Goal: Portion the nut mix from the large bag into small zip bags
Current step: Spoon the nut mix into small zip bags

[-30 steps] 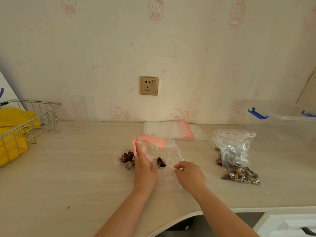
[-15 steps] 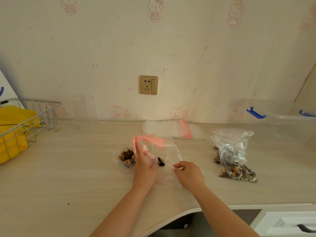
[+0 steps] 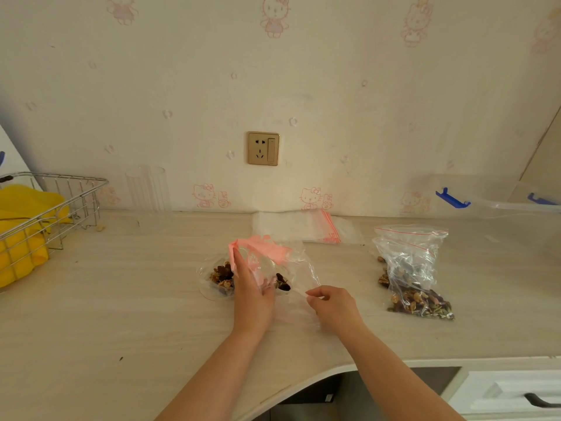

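Near the bench's (image 3: pixel 121 299) front edge the left hand (image 3: pixel 252 296) grasps the small zip bag's (image 3: pixel 273 262) pink mouth while the right hand (image 3: pixel 332 305) pinches its near side, and the large bag (image 3: pixel 409 268) lies well apart toward the right edge, nearer the right hand.

Two hands work a clear bag on a pale countertop

The left hand (image 3: pixel 252 296) holds up a pink-edged clear bag (image 3: pixel 273 259) while the right hand (image 3: pixel 332 305) pinches its lower film; a few dark nuts (image 3: pixel 282 282) seem to sit inside. A small filled bag (image 3: pixel 220 276) lies just left, the large bag (image 3: pixel 416 278) well right, and a stack of empty zip bags (image 3: pixel 306 227) near the wall.
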